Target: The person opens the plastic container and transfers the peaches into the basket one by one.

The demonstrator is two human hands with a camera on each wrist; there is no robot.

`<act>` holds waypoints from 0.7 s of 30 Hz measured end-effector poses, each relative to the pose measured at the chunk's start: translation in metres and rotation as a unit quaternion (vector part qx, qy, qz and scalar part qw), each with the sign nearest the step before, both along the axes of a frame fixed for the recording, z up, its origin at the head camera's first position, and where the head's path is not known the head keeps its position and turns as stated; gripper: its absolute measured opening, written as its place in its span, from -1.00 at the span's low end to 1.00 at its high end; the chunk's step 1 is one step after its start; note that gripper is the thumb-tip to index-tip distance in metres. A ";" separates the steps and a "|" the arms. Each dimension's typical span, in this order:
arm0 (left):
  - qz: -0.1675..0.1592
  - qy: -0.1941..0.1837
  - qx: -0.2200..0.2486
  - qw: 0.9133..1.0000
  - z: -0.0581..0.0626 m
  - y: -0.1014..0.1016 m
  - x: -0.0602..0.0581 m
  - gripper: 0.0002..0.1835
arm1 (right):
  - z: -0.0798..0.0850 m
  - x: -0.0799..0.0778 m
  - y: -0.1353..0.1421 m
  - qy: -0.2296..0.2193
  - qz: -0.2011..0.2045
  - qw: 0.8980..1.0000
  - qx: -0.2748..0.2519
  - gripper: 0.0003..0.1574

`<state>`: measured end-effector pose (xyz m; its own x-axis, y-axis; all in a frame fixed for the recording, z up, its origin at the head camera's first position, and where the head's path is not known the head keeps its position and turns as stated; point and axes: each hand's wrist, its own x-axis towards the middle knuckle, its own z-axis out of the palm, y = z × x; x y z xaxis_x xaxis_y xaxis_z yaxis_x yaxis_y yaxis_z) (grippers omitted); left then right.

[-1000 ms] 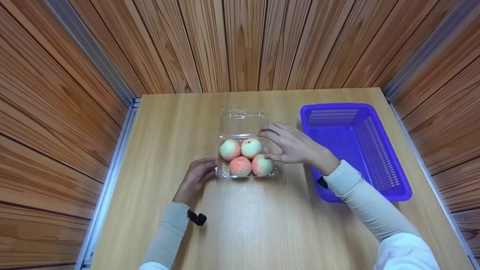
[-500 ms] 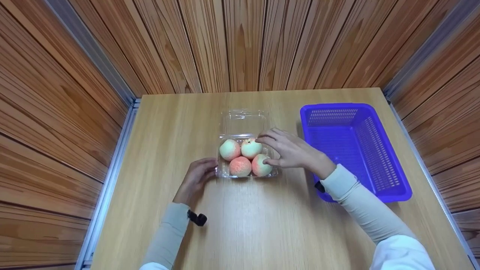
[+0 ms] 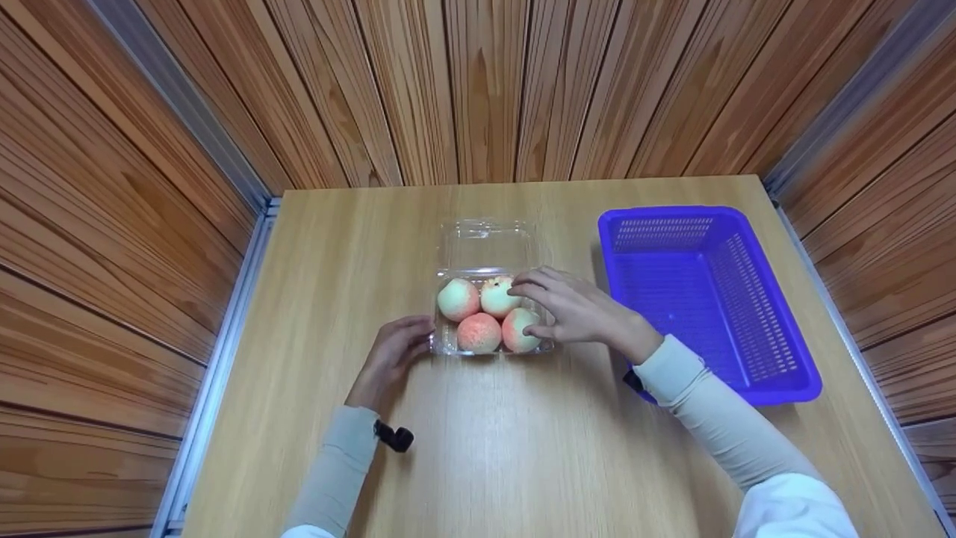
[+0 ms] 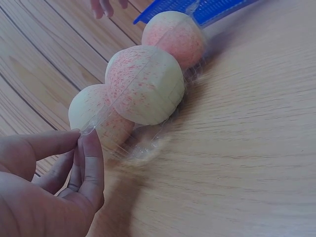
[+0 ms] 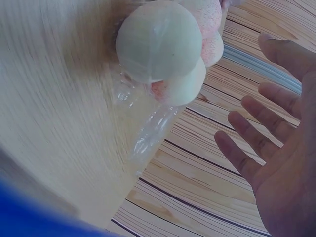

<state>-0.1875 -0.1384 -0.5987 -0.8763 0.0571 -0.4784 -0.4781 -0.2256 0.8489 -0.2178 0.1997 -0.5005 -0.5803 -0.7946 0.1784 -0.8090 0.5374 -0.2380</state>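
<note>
Room's evenly lit, fairly bright; light looks overhead. Pale glare on the table toward its near side. Soft shadows beside both sleeves and along the left side of the basket near the table's right edge. Clear container glints. Wrist views hazier; right one blurs the basket. Head view sharper.

Four peaches occupied one clear container on one table, with one purple basket at three o'clock from it. One left hand lay at eight o'clock from the peaches and one right hand at three, with two black devices, one per wrist.
</note>
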 end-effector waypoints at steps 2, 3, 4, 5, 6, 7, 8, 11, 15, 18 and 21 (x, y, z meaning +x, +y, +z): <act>0.000 0.005 0.004 1.000 0.000 0.001 0.000 -0.65 | -0.002 0.000 -0.001 -0.002 0.000 1.000 0.002 -0.20; 0.001 0.006 0.007 1.000 0.000 0.001 -0.001 -0.64 | -0.002 0.000 -0.001 -0.003 0.000 1.000 0.004 -0.20; 0.001 0.007 0.008 1.000 -0.001 0.001 -0.001 -0.64 | -0.003 0.001 -0.001 -0.006 -0.001 1.000 0.006 -0.21; 0.001 0.008 0.009 1.000 -0.001 0.001 -0.001 -0.64 | -0.003 0.001 -0.001 -0.009 -0.001 1.000 0.008 -0.21; 0.001 0.009 0.009 1.000 -0.001 0.002 -0.001 -0.64 | -0.004 0.001 -0.002 -0.012 -0.003 1.000 0.011 -0.21; 0.001 0.007 0.008 1.000 -0.001 0.001 -0.001 -0.64 | -0.005 0.002 -0.002 -0.015 -0.005 1.000 0.016 -0.21; 0.001 0.004 0.006 1.000 -0.001 0.001 -0.001 -0.65 | -0.005 0.002 -0.002 -0.019 -0.006 1.000 0.019 -0.21; 0.002 -0.001 0.000 1.000 0.000 0.001 0.000 -0.67 | -0.007 0.003 -0.003 -0.025 -0.009 0.999 0.028 -0.20; 0.000 -0.001 -0.003 1.000 0.001 0.001 0.001 -0.68 | -0.009 0.003 -0.004 -0.024 -0.009 0.999 0.032 -0.21; -0.002 0.001 -0.004 1.000 0.002 0.001 0.000 -0.68 | -0.010 0.003 -0.005 -0.025 -0.008 0.999 0.032 -0.21; -0.003 0.002 -0.003 1.000 0.002 0.000 0.000 -0.68 | -0.010 0.004 -0.007 -0.035 -0.011 0.999 0.032 -0.21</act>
